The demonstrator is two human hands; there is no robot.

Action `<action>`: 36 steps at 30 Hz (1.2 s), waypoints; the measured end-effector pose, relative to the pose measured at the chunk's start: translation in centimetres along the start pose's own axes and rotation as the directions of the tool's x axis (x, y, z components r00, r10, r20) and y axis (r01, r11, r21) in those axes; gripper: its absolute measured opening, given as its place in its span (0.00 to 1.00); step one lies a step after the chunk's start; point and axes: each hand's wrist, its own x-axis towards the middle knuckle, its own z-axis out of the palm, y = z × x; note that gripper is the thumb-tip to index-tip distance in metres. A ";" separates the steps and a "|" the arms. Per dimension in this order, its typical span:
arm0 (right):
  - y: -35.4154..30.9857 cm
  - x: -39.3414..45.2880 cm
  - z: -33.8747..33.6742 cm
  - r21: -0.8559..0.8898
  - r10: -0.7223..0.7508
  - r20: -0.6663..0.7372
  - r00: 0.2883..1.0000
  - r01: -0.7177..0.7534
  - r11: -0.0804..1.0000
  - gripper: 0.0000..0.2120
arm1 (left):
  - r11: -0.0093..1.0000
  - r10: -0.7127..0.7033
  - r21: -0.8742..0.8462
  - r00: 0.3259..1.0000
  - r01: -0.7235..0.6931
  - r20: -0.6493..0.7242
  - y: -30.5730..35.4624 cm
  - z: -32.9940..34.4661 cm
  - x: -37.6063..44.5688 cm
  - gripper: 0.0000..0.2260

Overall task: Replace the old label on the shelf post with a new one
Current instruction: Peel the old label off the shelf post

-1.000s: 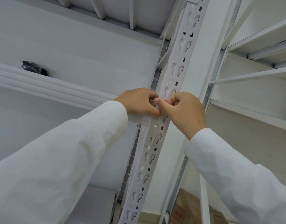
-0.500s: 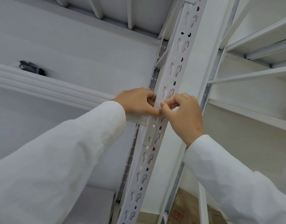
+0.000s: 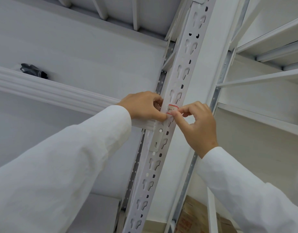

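Although the white shelving fills nearly the whole view, what matters is the slotted shelf post [image 3: 163, 148], which runs on a slant from about 7 o'clock at the bottom edge up to 1 o'clock at the top. Its long axis sets the line along which any peel or press must travel. A horizontal shelf beam [image 3: 44, 91] meets it from 9 o'clock, level with the hands, and a cardboard box [image 3: 195, 217] shows low at 5 o'clock.

Both white sleeves come up from the lower corners, and the hands meet on the post's front face. Left hand [image 3: 143, 106] sits at 9 o'clock of the label, curled, thumb tip touching the label's lower left corner; whether its grip is pinching anything I cannot tell. Right hand [image 3: 197, 125] lies at 4 o'clock of the label, thumb and forefinger closed together on the label's right lower edge.

Smallest is the label [image 3: 172, 109] itself: a little white sticker with red bands along its top and bottom edges and dark handwriting between, too small to read. It lies across the post, its long axis crosswise to the post's. Whether it is the old or the new one cannot be judged. Both hands are about equally near.
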 end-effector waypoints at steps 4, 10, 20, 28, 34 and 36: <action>0.1 -0.1 0.3 -0.025 0.024 0.011 1.000 -0.024 0.999 0.07 | 1.000 0.007 0.010 1.000 -0.007 -0.007 -0.1 0.1 0.1 0.14; 0.1 0.1 0.8 -0.026 0.032 -0.041 0.999 -0.033 0.999 0.13 | 0.999 -0.011 -0.045 1.000 0.011 0.018 -0.3 0.0 0.2 0.15; 0.6 0.4 1.1 -0.151 -0.162 -0.050 0.986 0.152 0.977 0.10 | 0.945 -0.066 -0.317 0.997 0.075 0.040 -0.7 -0.3 1.1 0.23; 0.0 1.9 0.8 -0.179 -0.259 0.016 0.966 0.257 0.950 0.04 | 0.949 -0.081 -0.304 0.996 0.084 0.022 -0.8 0.0 1.3 0.19; 0.7 1.9 0.5 -0.151 -0.244 0.044 0.969 0.248 0.957 0.03 | 0.957 -0.078 -0.279 0.997 0.082 0.025 -0.7 0.0 1.2 0.21; 1.2 1.8 0.4 -0.099 -0.187 0.040 0.982 0.190 0.977 0.04 | 0.958 -0.077 -0.276 0.997 0.082 0.027 -0.7 -0.1 1.1 0.21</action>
